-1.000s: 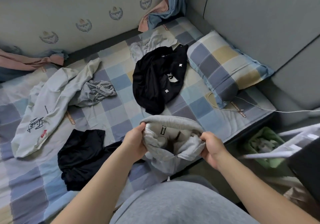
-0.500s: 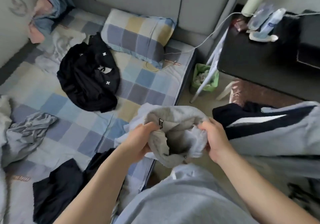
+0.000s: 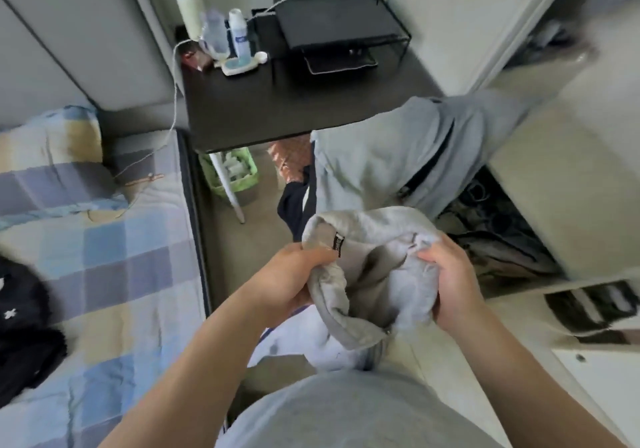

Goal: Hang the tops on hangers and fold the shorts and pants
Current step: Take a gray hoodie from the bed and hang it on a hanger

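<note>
Grey garment (image 3: 377, 236) bunched in mid-air beside the bed (image 3: 121, 257), left hand (image 3: 294, 274) and right hand (image 3: 450, 285) each gripping its rim; better to pull the opening taut and shake it out straight.

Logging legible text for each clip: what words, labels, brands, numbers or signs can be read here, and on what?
Nothing reads clearly.
Small black sewn tag on the grey fleece garment: pale lettering, too blurred.
Blue label on the white plastic bottle on the black desk: too blurred.
Black garment on the checked bed sheet: a small white cross mark, no words.
</note>
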Demonstrator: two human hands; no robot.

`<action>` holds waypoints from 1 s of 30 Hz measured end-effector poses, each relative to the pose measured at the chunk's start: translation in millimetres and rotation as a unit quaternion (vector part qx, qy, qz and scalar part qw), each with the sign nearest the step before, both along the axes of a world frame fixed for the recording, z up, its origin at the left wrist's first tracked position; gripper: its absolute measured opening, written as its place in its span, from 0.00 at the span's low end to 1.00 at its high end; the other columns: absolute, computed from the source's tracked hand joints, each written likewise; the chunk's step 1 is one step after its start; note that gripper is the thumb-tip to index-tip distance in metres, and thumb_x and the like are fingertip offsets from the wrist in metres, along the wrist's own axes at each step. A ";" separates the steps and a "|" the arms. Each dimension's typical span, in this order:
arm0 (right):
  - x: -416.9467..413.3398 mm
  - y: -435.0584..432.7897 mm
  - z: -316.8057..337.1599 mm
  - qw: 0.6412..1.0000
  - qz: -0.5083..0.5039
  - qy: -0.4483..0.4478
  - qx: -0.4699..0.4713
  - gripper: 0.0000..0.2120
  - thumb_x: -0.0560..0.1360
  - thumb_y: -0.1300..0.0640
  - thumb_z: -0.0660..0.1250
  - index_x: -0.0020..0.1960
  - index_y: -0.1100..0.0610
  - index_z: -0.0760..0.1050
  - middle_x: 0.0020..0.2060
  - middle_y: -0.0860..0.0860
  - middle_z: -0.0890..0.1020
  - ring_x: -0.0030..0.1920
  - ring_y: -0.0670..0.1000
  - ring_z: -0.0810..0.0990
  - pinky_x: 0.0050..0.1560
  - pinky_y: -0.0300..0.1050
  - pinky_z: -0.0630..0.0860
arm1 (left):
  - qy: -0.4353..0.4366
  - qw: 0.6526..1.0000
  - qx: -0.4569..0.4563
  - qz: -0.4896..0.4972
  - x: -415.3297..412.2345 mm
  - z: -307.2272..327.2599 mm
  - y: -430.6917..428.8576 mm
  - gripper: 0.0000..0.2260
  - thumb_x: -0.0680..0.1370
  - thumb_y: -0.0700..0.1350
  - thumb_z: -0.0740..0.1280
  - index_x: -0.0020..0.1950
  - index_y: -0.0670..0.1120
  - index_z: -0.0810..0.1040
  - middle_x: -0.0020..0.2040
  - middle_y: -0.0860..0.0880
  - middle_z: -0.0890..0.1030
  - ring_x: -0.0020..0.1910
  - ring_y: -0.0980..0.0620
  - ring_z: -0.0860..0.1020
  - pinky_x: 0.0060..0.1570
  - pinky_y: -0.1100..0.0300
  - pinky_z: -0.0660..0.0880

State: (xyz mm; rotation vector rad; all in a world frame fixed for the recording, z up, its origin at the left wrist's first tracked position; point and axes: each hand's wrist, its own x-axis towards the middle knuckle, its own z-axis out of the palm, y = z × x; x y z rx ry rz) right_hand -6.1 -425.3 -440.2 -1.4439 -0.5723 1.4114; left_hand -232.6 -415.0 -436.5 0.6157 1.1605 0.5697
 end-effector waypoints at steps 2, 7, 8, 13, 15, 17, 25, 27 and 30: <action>51.7 6.7 2.9 1.000 -0.015 0.013 0.007 0.12 0.71 0.67 0.63 0.31 0.55 0.67 0.30 0.52 0.69 0.32 0.52 0.71 0.38 0.46 0.67 | -0.005 1.000 0.020 -0.018 52.7 0.3 16.2 0.07 0.81 0.41 0.67 0.50 0.37 0.78 0.46 0.35 0.76 0.47 0.39 0.75 0.50 0.47 0.72; 170.1 32.4 15.1 0.997 -0.077 0.000 0.027 0.16 0.72 0.68 0.62 0.30 0.52 0.72 0.30 0.50 0.73 0.33 0.50 0.75 0.38 0.45 0.72 | 0.034 0.989 0.141 -0.027 180.8 8.8 62.8 0.10 0.82 0.43 0.67 0.42 0.40 0.77 0.37 0.43 0.79 0.38 0.47 0.78 0.38 0.58 0.76; 190.1 39.2 19.6 0.996 -0.087 -0.011 0.032 0.14 0.73 0.69 0.61 0.33 0.54 0.75 0.31 0.52 0.75 0.34 0.51 0.77 0.38 0.45 0.74 | 0.050 0.982 0.182 -0.023 203.4 15.3 72.6 0.11 0.82 0.43 0.67 0.41 0.41 0.76 0.34 0.47 0.78 0.34 0.51 0.77 0.33 0.62 0.75; 271.5 82.4 65.2 0.986 -0.155 -0.021 0.064 0.09 0.72 0.66 0.63 0.43 0.55 0.79 0.39 0.56 0.80 0.39 0.54 0.81 0.40 0.48 0.77 | 0.033 0.944 0.319 -0.076 289.8 63.8 130.1 0.15 0.83 0.46 0.65 0.37 0.46 0.69 0.31 0.51 0.72 0.30 0.54 0.71 0.33 0.60 0.71; 295.9 103.6 86.7 0.979 -0.175 -0.035 0.097 0.07 0.71 0.64 0.64 0.45 0.55 0.78 0.40 0.55 0.80 0.40 0.53 0.80 0.42 0.49 0.76 | 0.023 0.934 0.347 -0.085 317.0 82.1 160.4 0.15 0.83 0.47 0.66 0.37 0.48 0.70 0.31 0.51 0.72 0.32 0.53 0.72 0.34 0.60 0.72; 317.5 128.0 108.8 0.968 -0.205 -0.044 0.137 0.07 0.71 0.64 0.64 0.41 0.53 0.78 0.37 0.51 0.80 0.37 0.49 0.80 0.40 0.45 0.76 | 0.015 0.924 0.371 -0.086 344.4 102.5 193.0 0.16 0.83 0.46 0.66 0.36 0.47 0.68 0.30 0.52 0.71 0.31 0.54 0.71 0.34 0.60 0.71; 387.3 225.1 195.6 0.890 -0.357 -0.110 0.262 0.08 0.72 0.65 0.64 0.37 0.55 0.72 0.32 0.50 0.75 0.31 0.46 0.76 0.31 0.37 0.73 | -0.043 0.865 0.477 -0.149 443.2 187.3 334.5 0.14 0.82 0.45 0.66 0.39 0.40 0.73 0.32 0.47 0.75 0.32 0.54 0.74 0.33 0.64 0.72; 396.2 249.7 225.7 0.868 -0.388 -0.146 0.274 0.08 0.74 0.66 0.63 0.37 0.56 0.72 0.30 0.49 0.75 0.30 0.45 0.76 0.30 0.36 0.72 | -0.068 0.858 0.483 -0.160 463.3 216.4 366.3 0.15 0.81 0.45 0.67 0.44 0.32 0.75 0.36 0.41 0.77 0.36 0.49 0.76 0.38 0.57 0.73; 413.5 288.3 276.3 0.833 -0.420 -0.174 0.315 0.11 0.74 0.66 0.63 0.35 0.56 0.69 0.25 0.46 0.73 0.27 0.43 0.74 0.27 0.34 0.70 | -0.085 0.847 0.493 -0.177 496.8 268.4 416.4 0.14 0.80 0.45 0.69 0.43 0.34 0.78 0.36 0.37 0.80 0.37 0.49 0.79 0.40 0.55 0.75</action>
